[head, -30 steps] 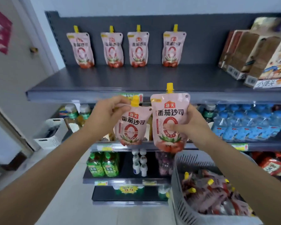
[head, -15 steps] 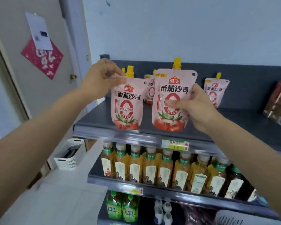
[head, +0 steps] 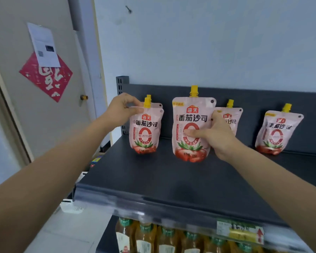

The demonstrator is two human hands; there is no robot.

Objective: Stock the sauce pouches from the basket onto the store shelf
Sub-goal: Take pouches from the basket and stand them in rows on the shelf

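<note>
Both hands grip: left hand point(head: 121, 108) pinches a pouch point(head: 144, 130) upright, right hand point(head: 217, 136) wraps another pouch point(head: 190, 128), fronting the shelf point(head: 153, 179) row.

- Shelf point(head: 153, 179): dark grey metal by the look of it, matt, smooth, with a faint sheen along the front lip.
- Upright point(head: 121, 83): the same grey metal, punched with slots.
- Pouch point(head: 190, 114) in the right hand point(head: 217, 137): pink plastic film, smooth, softly glossy, printed.
- Cap point(head: 193, 91): yellow moulded plastic, ribbed.
- Left pouch point(head: 144, 132), pinched by the left hand point(head: 122, 108): the same film, slightly creased.
- Far pouch point(head: 277, 132): same finish.
- Price strip point(head: 239, 230): clear glossy plastic over printed paper.
- Bottles point(head: 153, 238): shiny clear plastic, paper-like labels.
- Wall point(head: 208, 42): matt paint, scuffed.
- Sheet point(head: 44, 44) on the door: plain white paper.
- Red square point(head: 49, 83): matt paper.
</note>
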